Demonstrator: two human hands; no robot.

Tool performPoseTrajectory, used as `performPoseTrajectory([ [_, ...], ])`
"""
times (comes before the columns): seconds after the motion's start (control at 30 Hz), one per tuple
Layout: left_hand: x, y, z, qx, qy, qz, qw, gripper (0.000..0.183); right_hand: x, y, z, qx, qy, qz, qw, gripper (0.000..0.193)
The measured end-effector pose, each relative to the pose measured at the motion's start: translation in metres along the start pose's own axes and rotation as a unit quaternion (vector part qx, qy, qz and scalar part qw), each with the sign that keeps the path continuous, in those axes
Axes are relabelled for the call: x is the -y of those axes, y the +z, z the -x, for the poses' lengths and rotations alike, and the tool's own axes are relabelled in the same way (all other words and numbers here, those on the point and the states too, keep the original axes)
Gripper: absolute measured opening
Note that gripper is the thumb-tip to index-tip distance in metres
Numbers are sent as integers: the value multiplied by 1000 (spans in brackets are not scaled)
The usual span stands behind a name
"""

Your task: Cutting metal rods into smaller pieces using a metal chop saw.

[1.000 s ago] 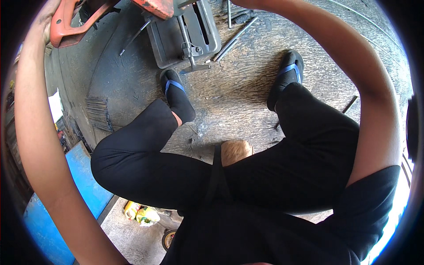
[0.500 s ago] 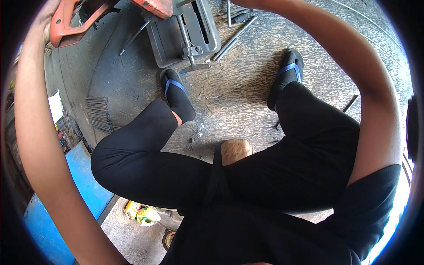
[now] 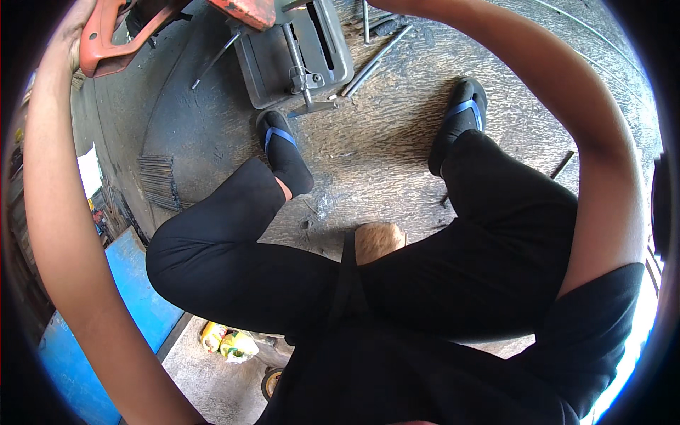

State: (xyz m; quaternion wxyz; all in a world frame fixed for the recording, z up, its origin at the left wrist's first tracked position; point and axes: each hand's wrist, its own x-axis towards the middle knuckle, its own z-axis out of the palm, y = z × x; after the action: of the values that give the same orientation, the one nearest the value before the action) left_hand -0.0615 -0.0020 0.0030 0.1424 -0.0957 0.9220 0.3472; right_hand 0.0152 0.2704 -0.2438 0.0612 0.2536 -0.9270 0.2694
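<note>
Practically no change over the last second beyond a slight drift of view; by judgement, a steady hold. Upper left: left hand (image 3: pixel 69 35) against the orange handle (image 3: pixel 99 53), left of the grey clamp base (image 3: pixel 263 69); closure of fingers impossible to tell. Top edge: right hand (image 3: pixel 389 4) largely cut off, fingers unseen, near metal rods (image 3: pixel 377 61).

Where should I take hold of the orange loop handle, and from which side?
Likely best on the outer, left bar of the orange loop handle, coming from the left with fingers through the opening. That bar faces away from the red housing and grey machine base. The left hand lies against it; its finger wrap is hidden.
</note>
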Motion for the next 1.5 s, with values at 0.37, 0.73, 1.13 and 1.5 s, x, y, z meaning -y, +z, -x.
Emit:
performPoseTrajectory([
  [0.37, 3, -15, -4, -6, 16, -11, 1000, 28, 0, 1, -3, 4, 11, -6, 1000, 14],
  [0.73, 1, -15, -5, -7, 16, -13, 1000, 29, 5, -3, -4, 28, 34, 19, 999, 12],
  [1.13, -6, 2, 0, -1, -2, 1, 1000, 29, 0, -5, -6, 22, -37, 42, 998, 10],
  [1.5, -7, 2, 7, -9, -17, 17, 1000, 29, -9, 34, 27, 190, -56, -53, 979, 13],
])
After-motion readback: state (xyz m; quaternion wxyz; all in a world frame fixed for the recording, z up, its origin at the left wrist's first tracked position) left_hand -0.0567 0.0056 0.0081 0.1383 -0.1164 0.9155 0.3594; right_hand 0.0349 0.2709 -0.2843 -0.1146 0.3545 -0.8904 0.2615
